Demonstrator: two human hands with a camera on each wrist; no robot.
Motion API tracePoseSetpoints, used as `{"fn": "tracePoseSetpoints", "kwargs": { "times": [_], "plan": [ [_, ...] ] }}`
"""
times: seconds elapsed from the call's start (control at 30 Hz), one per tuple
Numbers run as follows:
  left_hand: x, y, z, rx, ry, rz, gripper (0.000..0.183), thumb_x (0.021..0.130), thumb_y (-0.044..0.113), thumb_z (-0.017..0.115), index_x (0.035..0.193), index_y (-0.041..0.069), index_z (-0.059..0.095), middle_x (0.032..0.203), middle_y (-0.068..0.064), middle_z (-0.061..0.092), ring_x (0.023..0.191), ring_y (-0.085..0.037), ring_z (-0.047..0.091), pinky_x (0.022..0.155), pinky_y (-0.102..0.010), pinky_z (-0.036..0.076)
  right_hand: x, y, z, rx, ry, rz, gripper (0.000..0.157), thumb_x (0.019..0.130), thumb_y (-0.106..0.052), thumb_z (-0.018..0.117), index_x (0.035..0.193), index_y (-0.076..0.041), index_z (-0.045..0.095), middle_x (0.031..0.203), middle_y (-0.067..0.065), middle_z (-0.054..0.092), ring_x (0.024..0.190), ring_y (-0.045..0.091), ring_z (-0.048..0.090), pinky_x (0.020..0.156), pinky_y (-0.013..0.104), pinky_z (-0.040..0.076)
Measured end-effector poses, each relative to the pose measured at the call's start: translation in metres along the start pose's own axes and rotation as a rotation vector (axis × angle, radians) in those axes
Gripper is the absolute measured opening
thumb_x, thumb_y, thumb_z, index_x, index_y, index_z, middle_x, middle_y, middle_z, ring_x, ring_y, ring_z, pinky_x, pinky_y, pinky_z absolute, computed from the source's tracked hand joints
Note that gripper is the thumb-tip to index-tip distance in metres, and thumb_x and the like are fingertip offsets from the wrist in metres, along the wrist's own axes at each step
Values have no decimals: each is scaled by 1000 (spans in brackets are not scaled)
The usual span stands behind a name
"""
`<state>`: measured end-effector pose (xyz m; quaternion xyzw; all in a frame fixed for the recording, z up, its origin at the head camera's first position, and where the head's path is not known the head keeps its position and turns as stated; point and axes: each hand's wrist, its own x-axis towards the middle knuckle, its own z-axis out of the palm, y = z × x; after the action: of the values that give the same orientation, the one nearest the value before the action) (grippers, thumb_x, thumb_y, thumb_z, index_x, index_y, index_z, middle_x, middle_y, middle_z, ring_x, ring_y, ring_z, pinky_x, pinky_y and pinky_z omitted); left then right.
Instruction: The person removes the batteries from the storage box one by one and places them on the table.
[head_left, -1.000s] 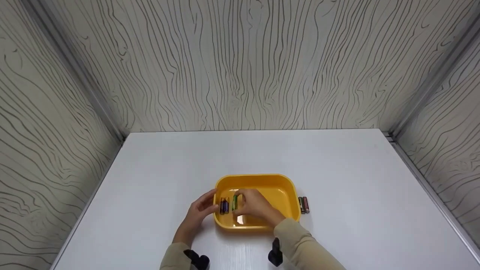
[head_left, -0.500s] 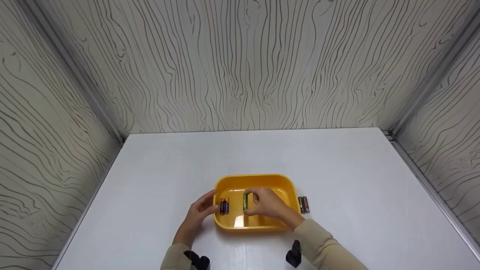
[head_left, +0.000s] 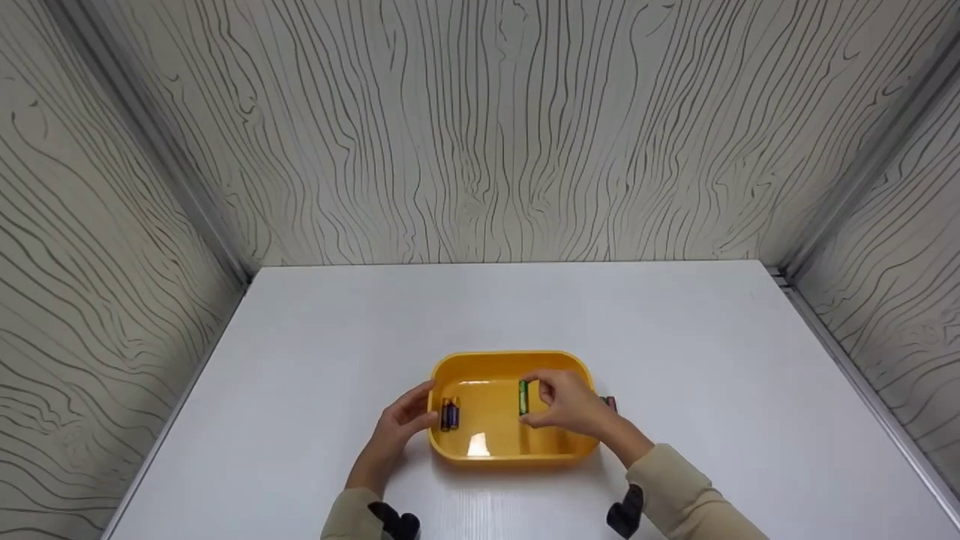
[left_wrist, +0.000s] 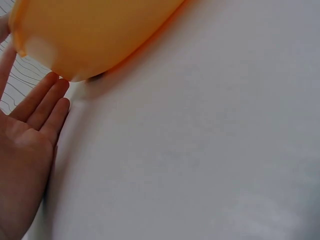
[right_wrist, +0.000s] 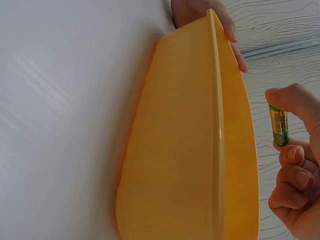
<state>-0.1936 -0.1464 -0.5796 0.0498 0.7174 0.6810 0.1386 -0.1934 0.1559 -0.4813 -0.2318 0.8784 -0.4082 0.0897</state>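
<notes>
My right hand (head_left: 568,403) pinches a green AA-type battery (head_left: 523,397) end to end between thumb and index finger, above the right part of a yellow plastic tray (head_left: 517,458). In the right wrist view the battery (right_wrist: 279,125) shows green and gold print and hangs clear of the tray wall (right_wrist: 175,135). At the tray's left end, my left hand (head_left: 396,426) grips the rim with thumb and index finger. Its other fingers extend along the outside in the left wrist view. Two dark purple batteries (head_left: 450,414) with orange ends lie side by side inside the tray's left end.
Just outside the tray's right end lie batteries (head_left: 611,403), partly hidden by my right hand. A white table (head_left: 360,315) carries everything, with wood-patterned panels (head_left: 480,135) behind and at both sides.
My right hand has carried the green battery rightward across the tray, from near the purple batteries. My left hand stays at the tray's left rim. The batteries outside have become partly covered.
</notes>
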Motion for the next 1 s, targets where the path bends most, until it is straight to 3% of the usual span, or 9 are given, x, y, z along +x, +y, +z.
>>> {"fn": "tracePoseSetpoints", "kwargs": {
  "times": [0.13, 0.37, 0.7, 1.0],
  "plan": [
    [1, 0, 0, -4, -3, -7, 60, 90, 31, 66, 145, 20, 44, 150, -6, 47, 134, -22, 50, 116, -39, 40, -9, 8, -11, 12, 22, 15, 53, 76, -21, 80, 118, 5, 61, 62, -8, 38, 53, -3, 30, 61, 14, 42],
    [-1, 2, 0, -2, 2, -3, 60, 91, 31, 65, 146, 20, 42, 151, -7, 46, 137, -24, 47, 118, -44, 36, -20, 19, -21, 1, 57, 0, 51, 76, -21, 80, 116, 5, 62, 61, -10, 40, 53, -4, 31, 63, 14, 43],
    [-2, 3, -1, -16, -9, -6, 59, 92, 29, 64, 146, 20, 42, 152, -7, 45, 137, -24, 47, 120, -46, 32, -35, 33, -35, 10, 87, 31, 51, 75, -20, 81, 116, 4, 62, 65, -3, 45, 56, -4, 38, 54, 13, 40],
    [0, 1, 0, -16, 12, -8, 59, 91, 29, 66, 145, 18, 44, 151, -8, 45, 136, -23, 48, 117, -37, 39, -46, 45, -48, 35, 106, 29, 52, 77, -20, 80, 118, 5, 60, 65, -6, 47, 56, -5, 39, 55, 14, 43]
  ]
}}
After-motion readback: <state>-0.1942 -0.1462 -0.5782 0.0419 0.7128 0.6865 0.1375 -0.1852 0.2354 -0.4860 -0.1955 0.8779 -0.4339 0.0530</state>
